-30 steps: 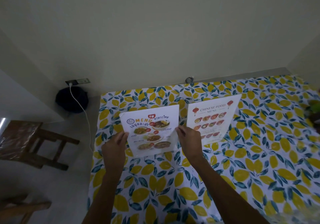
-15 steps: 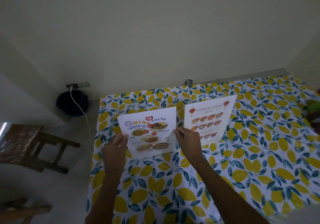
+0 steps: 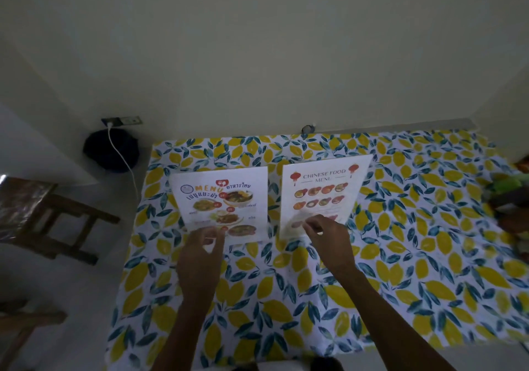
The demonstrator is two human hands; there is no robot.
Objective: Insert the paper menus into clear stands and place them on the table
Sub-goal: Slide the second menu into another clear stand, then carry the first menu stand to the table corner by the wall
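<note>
Two paper menus stand upright in clear stands, side by side on the lemon-print table [image 3: 429, 262]. The Thai menu [image 3: 226, 198] is on the left and the Chinese food menu [image 3: 323, 190] on the right. My left hand [image 3: 203, 247] hovers at the Thai menu's lower left corner with its fingers apart and nothing in them. My right hand [image 3: 326, 233] is in front of the Chinese menu's lower part, its fingertips at the sheet; I cannot tell whether they touch it. Both hands hide the stands' bases.
A wooden chair [image 3: 43, 216] stands on the floor to the left. A dark bag [image 3: 111, 150] and a white cable [image 3: 123, 158] lie near the wall socket. Blurred green and brown items [image 3: 509, 204] sit at the table's right edge. A wall runs behind the table.
Both hands have let go of the Thai menu's sides; it now stands on the table. My left hand dropped to its lower corner and my right hand moved over to the Chinese menu.
</note>
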